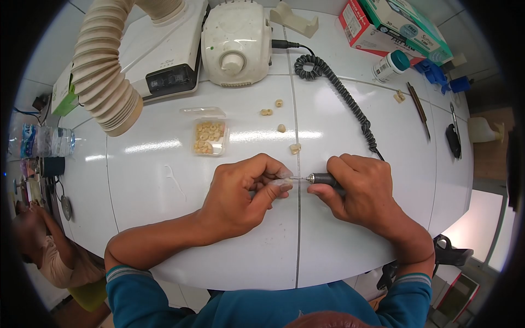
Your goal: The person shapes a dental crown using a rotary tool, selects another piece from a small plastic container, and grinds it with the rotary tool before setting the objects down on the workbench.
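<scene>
My left hand [243,188] is closed in a pinch, thumb and fingertips dusted white, around a small tooth-coloured dental piece [288,180] that the fingers largely hide. From the other side, my right hand [361,188] grips a black rotary handpiece [324,179], thumb below and fingers over it. The thin metal bur [301,178] points left and meets the piece at my left fingertips; exact contact is too small to tell. Just beyond the hands lie loose tooth-like pieces, among them a crown-like one [295,148]. A lidded clear box [223,146] holds several more.
A coiled black cord [350,90] runs from the white control unit [232,49]. A ribbed suction hose [101,65] hangs at the left. Right: a brown pointed tool [419,112], a black-handled knife [453,141], a green-capped bottle [391,66], boxes [404,30]. Another person [63,251] sits far left.
</scene>
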### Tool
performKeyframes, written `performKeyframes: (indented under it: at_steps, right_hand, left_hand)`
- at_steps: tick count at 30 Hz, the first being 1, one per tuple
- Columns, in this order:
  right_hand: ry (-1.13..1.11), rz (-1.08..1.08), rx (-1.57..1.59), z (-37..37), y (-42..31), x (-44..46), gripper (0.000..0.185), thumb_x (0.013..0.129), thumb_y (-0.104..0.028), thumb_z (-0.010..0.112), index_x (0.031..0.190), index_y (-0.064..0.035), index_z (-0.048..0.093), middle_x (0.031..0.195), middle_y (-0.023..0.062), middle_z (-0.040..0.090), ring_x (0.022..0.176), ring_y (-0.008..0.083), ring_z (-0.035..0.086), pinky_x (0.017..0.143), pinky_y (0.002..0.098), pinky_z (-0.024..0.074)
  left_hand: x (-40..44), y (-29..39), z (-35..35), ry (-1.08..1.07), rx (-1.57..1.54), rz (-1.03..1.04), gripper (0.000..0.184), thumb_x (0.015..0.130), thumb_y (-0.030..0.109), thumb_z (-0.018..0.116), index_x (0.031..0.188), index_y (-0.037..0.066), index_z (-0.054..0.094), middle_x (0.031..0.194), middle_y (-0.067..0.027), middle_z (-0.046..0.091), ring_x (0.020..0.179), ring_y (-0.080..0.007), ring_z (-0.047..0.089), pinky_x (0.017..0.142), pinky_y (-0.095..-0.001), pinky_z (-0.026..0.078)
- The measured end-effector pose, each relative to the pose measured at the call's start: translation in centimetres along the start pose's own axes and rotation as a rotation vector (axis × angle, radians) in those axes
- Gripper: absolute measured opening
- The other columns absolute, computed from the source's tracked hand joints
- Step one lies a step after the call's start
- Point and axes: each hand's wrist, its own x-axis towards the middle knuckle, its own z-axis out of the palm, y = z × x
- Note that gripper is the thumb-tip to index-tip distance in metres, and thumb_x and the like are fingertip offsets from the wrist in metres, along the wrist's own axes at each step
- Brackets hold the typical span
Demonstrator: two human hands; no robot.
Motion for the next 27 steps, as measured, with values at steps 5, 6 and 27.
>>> performKeyframes:
  at_steps: [5,6,27]
  right_hand:
    - [-0.001,0.014,0.003,0.03,0.04,-0.07,0.052,0.099,-0.054,0.083,0.082,-0.0092,0.064,0.064,0.0054,0.058,0.052,0.0235,0.060,0.049,0.0389,0.0437]
    - [-0.003,0.019,0.005,0.02,0.00,-0.09,0.052,0.099,-0.055,0.083,0.082,-0.0093,0.064,0.064,0.0054,0.058,0.052,0.0234,0.060,0.049,0.0389,0.0437]
    - [0.003,-0.010,0.005,-0.07,0.08,0.00,0.053,0.097,-0.055,0.085,0.080,-0.0092,0.064,0.065,0.0045,0.057,0.053,0.0237,0.060,0.049,0.0392,0.0433]
  left_hand:
    - [-0.03,-0.11,0.19,0.024,-0.019,0.031,0.014,0.108,-0.002,0.070,0.121,-0.005,0.067,0.110,-0.0116,0.079,0.100,-0.0155,0.082,0.073,-0.0247,0.064]
    - [-0.02,-0.28,0.17,0.023,-0.001,0.053,0.014,0.107,-0.003,0.071,0.121,-0.005,0.066,0.111,-0.0119,0.078,0.101,-0.0155,0.081,0.075,-0.0244,0.064]
    - [0.13,-0.47,-0.19,0.031,0.029,0.128,0.023,0.096,-0.006,0.082,0.108,0.000,0.063,0.113,-0.0165,0.078,0.098,-0.0122,0.078,0.075,-0.0238,0.062]
